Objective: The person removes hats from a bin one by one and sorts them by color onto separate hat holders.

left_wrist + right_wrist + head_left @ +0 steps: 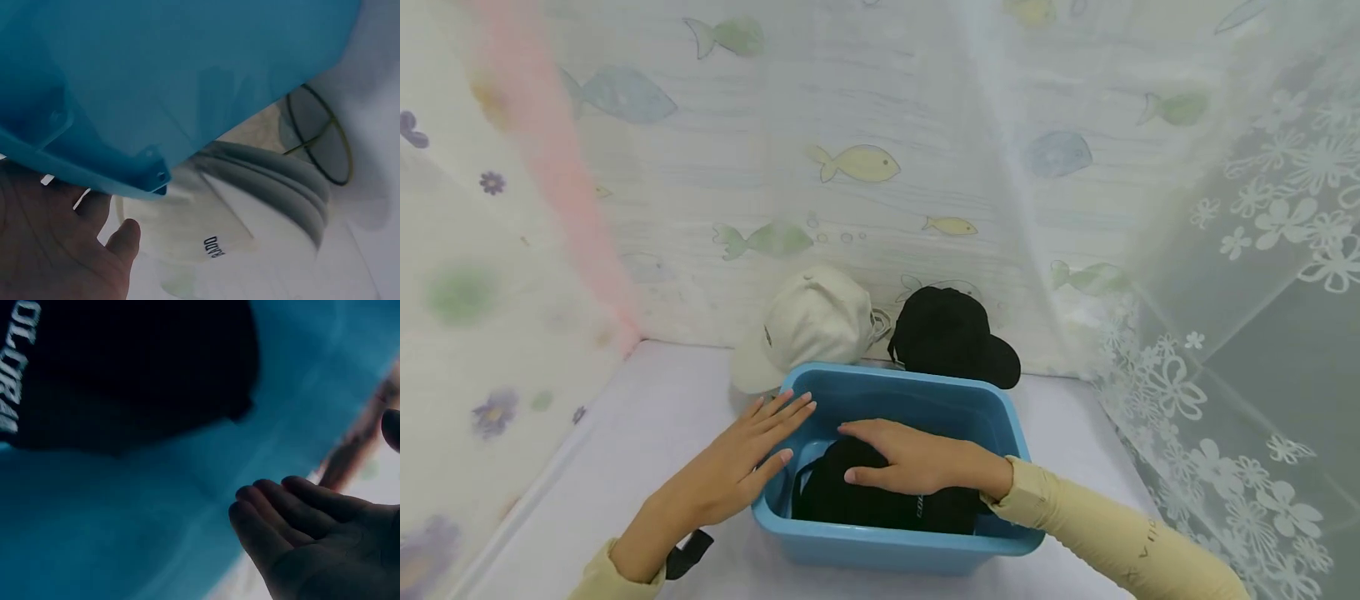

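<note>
A blue plastic tub point(880, 562) stands on the white surface with a black cap point(865, 500) inside it, pale lettering on its front. My left hand point(741, 462) is at the tub's left rim, fingers straight and spread; in the left wrist view the palm point(56, 244) shows beside the rim, fingers partly hidden. Over the black cap, inside the tub's outline, is my right hand point(917, 458), fingers extended and thumb apart. The right wrist view shows those fingers point(300, 515) straight, apart from the cap point(137, 375), with nothing in them.
Behind the tub sit a cream cap point(820, 321) and another black cap point(943, 333), against a sheer curtain point(865, 100) printed with fish. Flower-patterned netting point(1247, 400) hangs at right. A black strap point(688, 554) is at the left wrist.
</note>
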`<state>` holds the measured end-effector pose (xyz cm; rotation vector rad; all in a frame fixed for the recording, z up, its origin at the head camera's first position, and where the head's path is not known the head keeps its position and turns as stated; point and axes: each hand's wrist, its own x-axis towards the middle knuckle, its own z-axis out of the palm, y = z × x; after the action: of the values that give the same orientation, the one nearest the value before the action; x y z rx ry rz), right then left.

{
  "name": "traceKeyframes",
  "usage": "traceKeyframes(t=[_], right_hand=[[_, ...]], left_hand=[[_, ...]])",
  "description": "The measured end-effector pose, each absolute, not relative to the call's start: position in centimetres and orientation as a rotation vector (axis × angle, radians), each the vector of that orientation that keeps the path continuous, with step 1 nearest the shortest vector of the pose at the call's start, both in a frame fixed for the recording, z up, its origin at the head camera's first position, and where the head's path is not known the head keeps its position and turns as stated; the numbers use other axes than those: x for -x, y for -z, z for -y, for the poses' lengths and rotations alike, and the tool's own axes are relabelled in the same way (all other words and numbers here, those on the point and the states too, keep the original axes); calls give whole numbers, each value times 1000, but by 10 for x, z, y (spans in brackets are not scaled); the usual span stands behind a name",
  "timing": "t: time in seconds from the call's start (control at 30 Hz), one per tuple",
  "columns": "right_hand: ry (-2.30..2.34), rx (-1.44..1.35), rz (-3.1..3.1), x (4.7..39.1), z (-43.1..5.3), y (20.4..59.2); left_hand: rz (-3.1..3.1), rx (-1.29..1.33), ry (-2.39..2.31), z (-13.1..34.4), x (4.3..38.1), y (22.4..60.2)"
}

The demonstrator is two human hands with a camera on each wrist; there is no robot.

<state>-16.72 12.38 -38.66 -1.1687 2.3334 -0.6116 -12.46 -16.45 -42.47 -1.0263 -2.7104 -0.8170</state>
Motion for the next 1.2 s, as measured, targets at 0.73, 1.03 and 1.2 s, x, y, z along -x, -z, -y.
traceKeyframes(t=[0.73, 1.03, 1.2], right_hand=[[213, 1313, -2314, 175, -88, 440], [238, 1062, -2363, 180, -99, 439], [378, 1071, -2318, 184, -104, 441]], left_hand=[[2569, 1192, 598, 175, 127, 443], [2564, 1184, 661, 173, 128, 446], [2557, 1189, 620, 173, 130, 447]])
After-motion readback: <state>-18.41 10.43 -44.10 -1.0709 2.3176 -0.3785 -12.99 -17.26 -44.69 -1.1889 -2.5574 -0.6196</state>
